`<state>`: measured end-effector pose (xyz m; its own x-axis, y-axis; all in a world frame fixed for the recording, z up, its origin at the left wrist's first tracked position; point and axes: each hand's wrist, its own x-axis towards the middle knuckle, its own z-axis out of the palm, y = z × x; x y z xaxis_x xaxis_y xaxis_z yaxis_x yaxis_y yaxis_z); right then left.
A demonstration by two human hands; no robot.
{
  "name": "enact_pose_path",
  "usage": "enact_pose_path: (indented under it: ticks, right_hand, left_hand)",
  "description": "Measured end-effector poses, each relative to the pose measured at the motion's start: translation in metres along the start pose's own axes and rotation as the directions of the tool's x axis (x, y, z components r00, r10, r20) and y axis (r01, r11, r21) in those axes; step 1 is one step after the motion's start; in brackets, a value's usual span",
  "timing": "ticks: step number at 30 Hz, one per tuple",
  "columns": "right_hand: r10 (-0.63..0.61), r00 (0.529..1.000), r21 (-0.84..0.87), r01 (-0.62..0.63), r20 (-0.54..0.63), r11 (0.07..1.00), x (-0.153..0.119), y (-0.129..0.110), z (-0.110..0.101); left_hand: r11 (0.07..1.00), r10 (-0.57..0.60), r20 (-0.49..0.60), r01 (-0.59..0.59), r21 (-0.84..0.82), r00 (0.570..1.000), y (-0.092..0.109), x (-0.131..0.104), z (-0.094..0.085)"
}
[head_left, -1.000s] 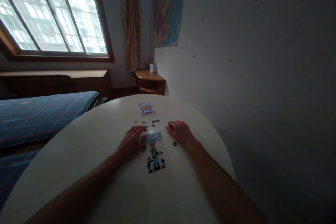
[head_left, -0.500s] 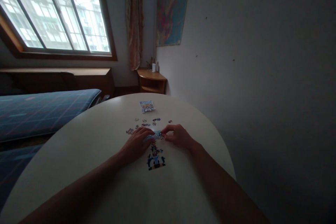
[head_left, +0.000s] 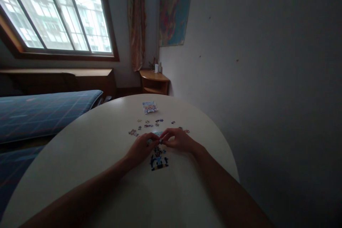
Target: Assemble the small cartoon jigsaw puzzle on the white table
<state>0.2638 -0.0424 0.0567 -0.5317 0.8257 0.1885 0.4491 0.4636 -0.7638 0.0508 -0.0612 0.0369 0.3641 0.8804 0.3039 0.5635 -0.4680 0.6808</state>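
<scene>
My left hand (head_left: 143, 146) and my right hand (head_left: 179, 140) meet over the table, fingertips almost touching. Between them, thumbs and index fingers pinch a small jigsaw puzzle piece (head_left: 160, 141); its picture is too small to read. Just beyond the fingers shows a light-blue joined puzzle part (head_left: 158, 134), partly covered by my hands. Nearer to me lies a joined puzzle section (head_left: 159, 164) with a blue, black and tan character face. Loose puzzle pieces (head_left: 148, 126) are scattered past my hands, with a small cluster (head_left: 133, 133) left of them.
A round white table (head_left: 107, 149) carries everything. Toward its far edge lies a small printed packet (head_left: 150, 107). A plaid mattress (head_left: 48, 112) stands to the left, a wooden corner shelf (head_left: 155, 76) behind, and a bare wall (head_left: 253, 96) at the right.
My right hand has moved a little left and toward me, meeting my left fingertips. My left hand has lifted from lying over the puzzle into a pinch. Pieces at the right are now uncovered.
</scene>
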Motion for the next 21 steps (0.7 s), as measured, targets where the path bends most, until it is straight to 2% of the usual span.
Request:
enact_pose_path:
  ticks: [3, 5, 8, 10, 15, 21]
  right_hand:
    - [0.026, 0.997, 0.041, -0.029, 0.067, 0.999, -0.001, 0.001, -0.003]
    - [0.038, 0.993, 0.055, -0.045, 0.111, 0.998, -0.002, 0.002, -0.005]
    - [0.043, 0.982, 0.059, -0.055, 0.182, 0.997, -0.005, 0.001, -0.008]
    - [0.033, 0.971, 0.046, -0.045, 0.237, 0.998, -0.007, -0.001, -0.008]
    - [-0.004, 0.946, -0.018, 0.01, 0.323, 1.0, -0.009, -0.008, -0.005]
    - [-0.007, 0.946, -0.061, 0.029, 0.325, 0.998, -0.009, -0.01, -0.001]
  left_hand:
    - [0.998, 0.032, 0.014, -0.033, 0.049, 0.999, 0.0, -0.002, -0.002]
    - [0.99, 0.111, 0.038, -0.113, 0.083, 0.993, -0.001, -0.004, -0.003]
    - [0.951, 0.277, 0.136, -0.291, 0.101, 0.951, -0.003, -0.009, -0.007]
    - [0.925, 0.33, 0.207, -0.359, 0.123, 0.921, -0.005, -0.011, -0.009]
    - [0.893, 0.355, 0.329, -0.421, 0.156, 0.875, -0.01, -0.013, -0.012]
    - [0.894, 0.36, 0.353, -0.427, 0.133, 0.863, -0.007, -0.012, -0.013]
